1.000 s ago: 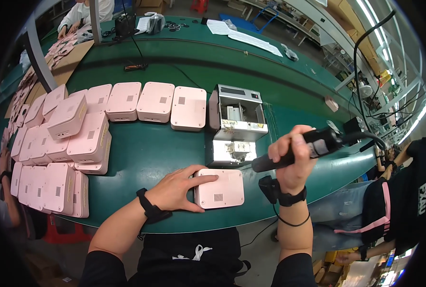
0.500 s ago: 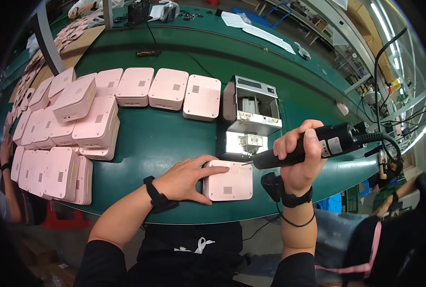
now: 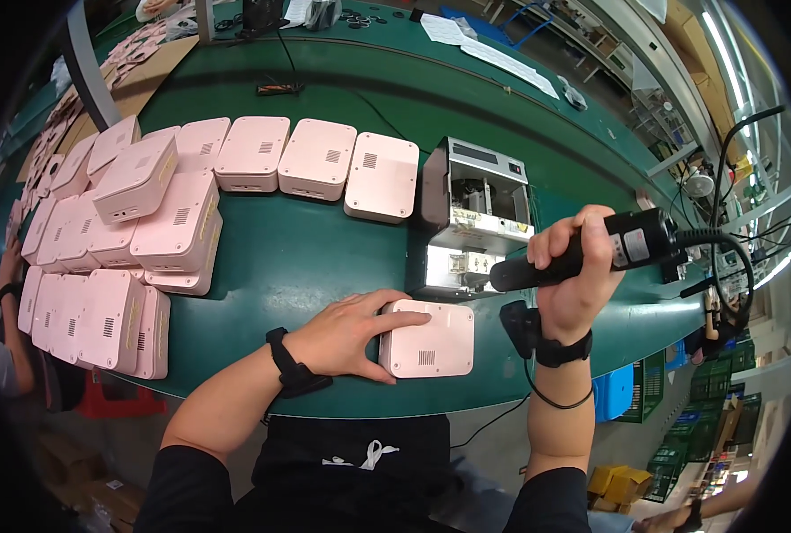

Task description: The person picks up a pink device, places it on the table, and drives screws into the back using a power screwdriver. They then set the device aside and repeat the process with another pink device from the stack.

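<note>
A pink square plastic casing (image 3: 438,342) with a vent grille and corner screw holes lies flat near the table's front edge. My left hand (image 3: 346,336) clasps its left side, thumb at the near edge and index finger across the top. Raised to the right, my right hand (image 3: 582,253) is wrapped round a black electric screwdriver (image 3: 637,240). The tool's front end points left, beside the open front of a grey metal screw feeder (image 3: 488,233); its bit cannot be made out.
Several similar pink casings (image 3: 102,306) are stacked at the left, with a row of them (image 3: 317,160) running behind. A cable (image 3: 715,238) trails from the screwdriver. The green table (image 3: 280,266) curves toward me. Co-workers' arms show at the left and lower right edges.
My right hand has drawn the screwdriver up and right, away from the casing's far edge toward the screw feeder. My left hand keeps its hold. The person at the right has mostly left the view.
</note>
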The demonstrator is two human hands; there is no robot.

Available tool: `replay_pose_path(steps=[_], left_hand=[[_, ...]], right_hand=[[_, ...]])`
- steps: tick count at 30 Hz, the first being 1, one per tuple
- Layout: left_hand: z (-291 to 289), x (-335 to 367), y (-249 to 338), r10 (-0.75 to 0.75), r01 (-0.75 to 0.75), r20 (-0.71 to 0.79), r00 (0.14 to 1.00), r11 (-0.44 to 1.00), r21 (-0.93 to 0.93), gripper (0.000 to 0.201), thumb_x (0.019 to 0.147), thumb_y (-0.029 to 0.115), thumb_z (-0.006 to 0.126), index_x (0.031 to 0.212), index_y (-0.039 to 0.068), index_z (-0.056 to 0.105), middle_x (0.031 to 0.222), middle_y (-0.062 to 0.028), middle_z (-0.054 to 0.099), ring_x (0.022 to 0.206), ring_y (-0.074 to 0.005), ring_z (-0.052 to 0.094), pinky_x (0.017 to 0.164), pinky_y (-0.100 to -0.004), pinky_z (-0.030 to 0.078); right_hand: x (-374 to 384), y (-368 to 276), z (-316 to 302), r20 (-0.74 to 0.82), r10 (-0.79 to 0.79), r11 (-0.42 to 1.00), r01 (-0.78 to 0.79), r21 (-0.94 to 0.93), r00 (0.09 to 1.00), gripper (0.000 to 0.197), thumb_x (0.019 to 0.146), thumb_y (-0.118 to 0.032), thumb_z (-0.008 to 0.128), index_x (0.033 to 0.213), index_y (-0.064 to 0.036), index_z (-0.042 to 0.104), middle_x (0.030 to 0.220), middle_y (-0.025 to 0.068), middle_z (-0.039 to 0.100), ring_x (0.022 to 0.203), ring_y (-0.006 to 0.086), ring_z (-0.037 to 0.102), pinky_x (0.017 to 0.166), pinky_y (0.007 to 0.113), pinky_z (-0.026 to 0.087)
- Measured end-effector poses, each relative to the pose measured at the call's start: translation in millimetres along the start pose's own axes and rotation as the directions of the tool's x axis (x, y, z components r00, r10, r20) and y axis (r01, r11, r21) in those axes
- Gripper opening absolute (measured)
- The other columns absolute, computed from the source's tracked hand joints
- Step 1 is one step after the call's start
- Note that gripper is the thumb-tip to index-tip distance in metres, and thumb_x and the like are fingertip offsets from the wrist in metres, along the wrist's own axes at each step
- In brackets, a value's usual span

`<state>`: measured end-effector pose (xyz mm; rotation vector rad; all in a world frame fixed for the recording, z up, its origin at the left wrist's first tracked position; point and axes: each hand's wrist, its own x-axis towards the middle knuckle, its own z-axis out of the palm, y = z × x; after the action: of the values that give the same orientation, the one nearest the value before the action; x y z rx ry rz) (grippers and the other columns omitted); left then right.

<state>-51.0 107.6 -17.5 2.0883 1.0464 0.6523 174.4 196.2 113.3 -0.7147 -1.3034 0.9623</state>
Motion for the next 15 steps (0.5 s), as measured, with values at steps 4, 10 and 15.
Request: replay_pose_path(steps=[4, 10, 15], left_hand=[[1, 2, -2, 0.026, -0.026, -0.004, 1.0, 1.0, -0.005, 0.084, 0.067, 0.034, 0.088, 0.142, 0.026, 0.052, 0.141, -0.0121, 0.047, 0.126, -0.0351, 0.051, 0.105, -0.0439, 0.044], [0, 3, -3, 0.033, -0.033, -0.019, 0.999, 0.999, 0.004, 0.084, 0.066, 0.034, 0.088, 0.142, 0.026, 0.052, 0.14, -0.0126, 0.047, 0.125, -0.0353, 0.052, 0.104, -0.0441, 0.044], [1, 3, -4, 0.035, -0.036, -0.027, 0.999, 0.999, -0.014, 0.083, 0.067, 0.033, 0.088, 0.142, 0.025, 0.052, 0.139, -0.0128, 0.048, 0.124, -0.0352, 0.052, 0.104, -0.0444, 0.044]], right_hand=[[-5, -4, -1, 0.017, 0.076, 0.997, -0.077, 0.026, 0.997, 0.018, 0.099, -0.025, 0.051, 0.098, -0.008, 0.049, 0.065, 0.0041, 0.048, 0.051, 0.0151, 0.046, 0.055, 0.033, 0.042], [-21, -9, 9, 0.07, 0.087, 0.991, -0.093, 0.097, 0.994, 0.017, 0.099, -0.025, 0.051, 0.097, -0.008, 0.049, 0.065, 0.0039, 0.048, 0.051, 0.0147, 0.045, 0.054, 0.033, 0.042], [-27, 5, 17, 0.069, 0.097, 0.99, -0.103, 0.091, 0.993, 0.017, 0.097, -0.025, 0.052, 0.097, -0.0083, 0.049, 0.064, 0.0045, 0.048, 0.05, 0.0152, 0.045, 0.052, 0.033, 0.042]])
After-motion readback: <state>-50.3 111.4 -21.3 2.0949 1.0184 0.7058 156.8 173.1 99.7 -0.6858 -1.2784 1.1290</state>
